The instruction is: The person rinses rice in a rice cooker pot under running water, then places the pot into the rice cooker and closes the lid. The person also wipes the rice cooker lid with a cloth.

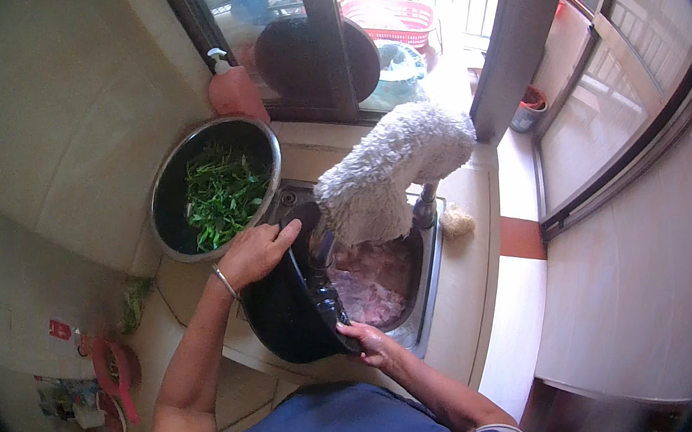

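Note:
My left hand (257, 250) grips the far left rim of a black pot (290, 313). My right hand (372, 344) holds the same pot by its near right rim. The pot is tilted over the metal sink (428, 279), its mouth turned towards the basin. Water shows along its lower inner side. Raw meat (370, 285) lies in the sink in pinkish water. A fluffy grey cloth (399, 164) hangs over the faucet (426, 205) and hides most of its spout.
Left of the sink stands a metal basin (276, 171) of leafy greens (223, 200). Behind it is a pink pump bottle (238, 91). A scrubbing ball (457, 222) sits right of the faucet. The window frame (324, 36) borders the counter's back.

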A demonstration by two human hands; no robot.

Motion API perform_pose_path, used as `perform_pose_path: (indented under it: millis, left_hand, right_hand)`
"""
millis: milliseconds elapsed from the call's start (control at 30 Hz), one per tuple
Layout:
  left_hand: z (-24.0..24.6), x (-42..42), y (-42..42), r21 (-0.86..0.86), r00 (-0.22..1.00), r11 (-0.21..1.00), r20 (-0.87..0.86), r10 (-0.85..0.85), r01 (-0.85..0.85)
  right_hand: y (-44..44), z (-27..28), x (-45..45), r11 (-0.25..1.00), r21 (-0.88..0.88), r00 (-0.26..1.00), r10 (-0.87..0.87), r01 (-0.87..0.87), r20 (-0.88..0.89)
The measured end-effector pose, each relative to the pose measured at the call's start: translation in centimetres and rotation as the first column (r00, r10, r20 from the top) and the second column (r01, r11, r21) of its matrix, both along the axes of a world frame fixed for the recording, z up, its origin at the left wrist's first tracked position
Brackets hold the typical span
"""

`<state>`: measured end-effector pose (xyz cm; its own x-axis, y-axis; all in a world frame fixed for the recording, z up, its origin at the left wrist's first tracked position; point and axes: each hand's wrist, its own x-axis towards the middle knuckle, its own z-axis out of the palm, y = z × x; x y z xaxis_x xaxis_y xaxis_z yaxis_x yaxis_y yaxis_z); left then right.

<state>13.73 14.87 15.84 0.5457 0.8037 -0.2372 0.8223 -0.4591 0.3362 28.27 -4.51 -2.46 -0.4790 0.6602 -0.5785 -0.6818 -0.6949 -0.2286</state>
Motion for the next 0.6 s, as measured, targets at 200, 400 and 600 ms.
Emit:
perform_pose_path:
  millis: [200,400,600]
  left_hand:
    - [-0.2,1.6,1.1,-0.018,0.979,0.993,-0.166,-0.115,0.113]
    - [0.6,1.0,0.0,0.016,0.979,0.991,-0.161,-0.126,0.130]
    - [2.2,-2.3,-3.2,-0.214,0.961,0.957,0.153,0.232,-0.197]
  right_hand:
    - [-0.8,-4.2,-2.2,0.999,0.011,0.992,0.039,-0.038,-0.116]
    - [-1.1,-3.4,-3.4,0.994,-0.059,0.992,0.088,-0.094,-0.087]
    - [-0.9,-0.1,-0.3,0.990,0.099,0.946,0.065,-0.101,0.317]
